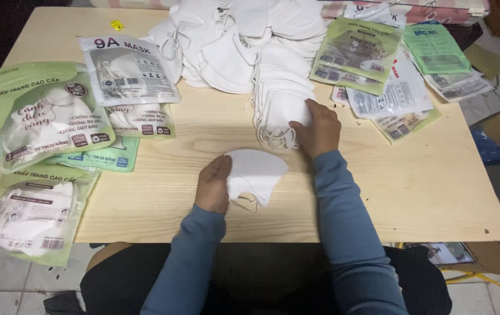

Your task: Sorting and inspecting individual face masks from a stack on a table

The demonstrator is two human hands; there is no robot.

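A person in blue-grey sleeves sits at a pale wooden bench [413,192], both hands busy with white face masks. The left hand [213,185] pinches the edge of a small stack of folded masks [255,172] lying flat on the bench just in front of the body, fingers curled over its left side. The right hand [318,129] reaches further out and closes on the near end of a long row of masks [282,93], gripping one at the bottom of that row. The row runs back into a loose heap of white masks [232,35] at the far edge. On the left lie green and white printed pouches [46,116], some overlapping and one hanging over the bench's front edge. To the right sits another spread of flat pouches [390,76], green ones on top. A small yellow scrap [117,25] rests near the far left corner.
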